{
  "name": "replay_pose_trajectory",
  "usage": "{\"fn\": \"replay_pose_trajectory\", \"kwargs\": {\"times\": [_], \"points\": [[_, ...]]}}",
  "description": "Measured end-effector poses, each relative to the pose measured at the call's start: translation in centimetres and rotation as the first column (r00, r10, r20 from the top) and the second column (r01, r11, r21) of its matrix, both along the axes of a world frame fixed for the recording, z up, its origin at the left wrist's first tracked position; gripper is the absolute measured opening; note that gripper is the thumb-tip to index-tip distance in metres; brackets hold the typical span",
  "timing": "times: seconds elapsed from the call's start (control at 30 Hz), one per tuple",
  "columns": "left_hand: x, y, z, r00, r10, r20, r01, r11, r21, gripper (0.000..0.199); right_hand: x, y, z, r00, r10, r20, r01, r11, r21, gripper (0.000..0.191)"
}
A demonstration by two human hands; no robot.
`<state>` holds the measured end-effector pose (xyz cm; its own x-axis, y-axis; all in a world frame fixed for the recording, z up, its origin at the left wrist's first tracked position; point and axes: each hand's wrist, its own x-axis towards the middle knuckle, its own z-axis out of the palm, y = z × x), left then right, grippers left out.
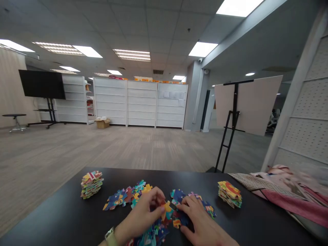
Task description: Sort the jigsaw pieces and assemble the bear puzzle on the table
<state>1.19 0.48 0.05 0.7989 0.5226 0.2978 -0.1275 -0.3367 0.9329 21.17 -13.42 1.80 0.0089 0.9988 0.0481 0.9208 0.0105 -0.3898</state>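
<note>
Loose jigsaw puzzle pieces [125, 197] in many colours lie spread across the middle of a black table [58, 208]. My left hand [142, 215], with a watch [110, 237] on its wrist, curls over a dark clump of pieces, and a yellow-orange piece [167, 209] sits just past its fingertips. Whether those fingers pinch a piece is hidden. My right hand [197, 218] lies spread over more pieces with its fingers apart. Two neat stacks of puzzle pieces stand farther out: one [91, 184] left of my hands, the other [230, 194] to their right.
A patterned pink and beige cloth [282, 191] lies on the table's right end. Beyond the table's far edge are a carpeted floor, a black easel [230, 126] holding a board, white shelving units [142, 102], a cardboard box [102, 123] and a wall-sized screen on a stand [41, 84].
</note>
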Motion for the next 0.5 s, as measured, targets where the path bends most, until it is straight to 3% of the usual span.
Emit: {"fn": "replay_pose_trajectory", "kwargs": {"times": [0.13, 0.23, 0.37, 0.5], "points": [[0.8, -2.6, -1.4, 0.968, -0.249, -0.032, 0.235, 0.944, -0.232, 0.051, -0.2, 0.0, 0.1, 1.000, -0.013, -0.007, 0.013, 1.000, 0.007, 0.035], [1.6, -3.5, -3.1, 0.939, -0.335, -0.082, 0.296, 0.904, -0.308, 0.064, 0.0, -0.1, 0.1, 0.999, -0.033, -0.033, 0.034, 0.999, 0.023, 0.031], [2.3, -3.7, -4.6, 0.941, -0.325, -0.092, 0.278, 0.899, -0.338, 0.068, 0.2, -0.2, -0.1, 0.997, -0.019, -0.074, 0.024, 0.997, 0.076, 0.026], [2.5, -4.1, -4.4, 0.960, -0.246, -0.131, 0.209, 0.946, -0.249, 0.055, 0.6, 0.0, 0.1, 0.994, -0.020, -0.110, 0.038, 0.985, 0.168, 0.027]]}}
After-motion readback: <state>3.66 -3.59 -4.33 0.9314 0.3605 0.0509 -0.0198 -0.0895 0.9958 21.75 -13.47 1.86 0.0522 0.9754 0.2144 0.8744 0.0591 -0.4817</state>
